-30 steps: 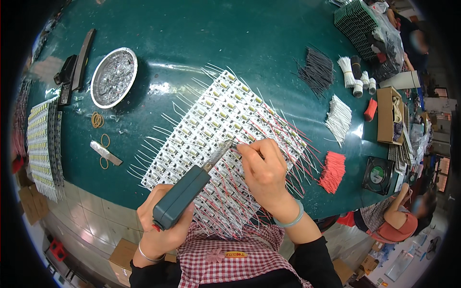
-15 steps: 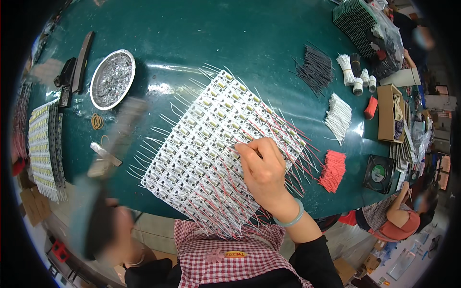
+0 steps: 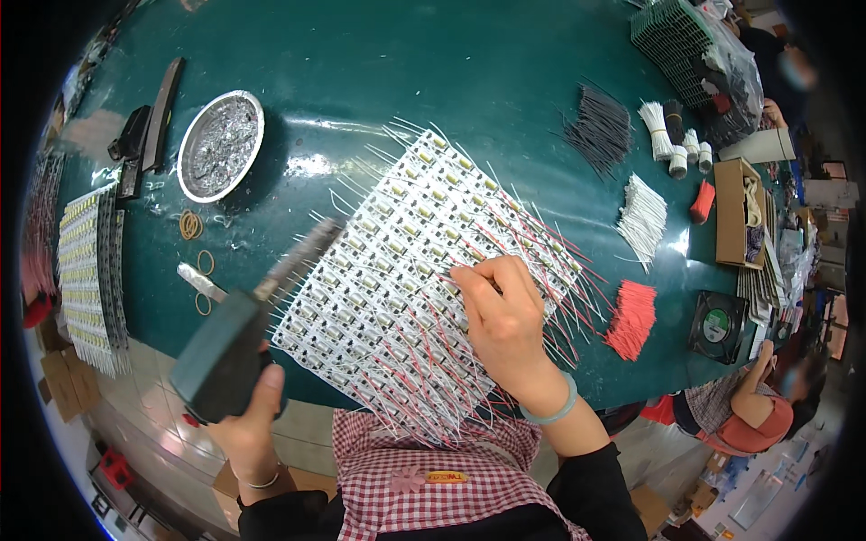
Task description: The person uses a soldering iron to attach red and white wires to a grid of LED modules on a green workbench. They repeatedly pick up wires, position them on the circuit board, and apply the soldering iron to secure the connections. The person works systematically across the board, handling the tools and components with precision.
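My left hand (image 3: 251,428) is closed round the handle of a dark green soldering gun (image 3: 219,347). Its long, stained metal barrel points up and right, with the tip over the left edge of a white panel of small circuit boards (image 3: 338,311). Rows of yellowish LED chips cover the panel, and white and red wires stick out from its sides. Over the panel's middle, my right hand (image 3: 505,325) pinches what looks like a thin wire, its fingertips close to the boards. The fingers partly hide the wire.
A white-rimmed bowl of silvery scraps (image 3: 221,144) stands at the back left, near rubber bands (image 3: 190,225). More wired panels (image 3: 90,279) sit far left. Black wires (image 3: 600,131), white wires (image 3: 642,221) and red wires (image 3: 631,320) lie in bundles on the right. Another person (image 3: 744,406) sits beyond.
The soldering gun, blurred before, has swung right and its barrel now reaches the panel's left edge. My right hand keeps its pinch at nearly the same spot on the panel.
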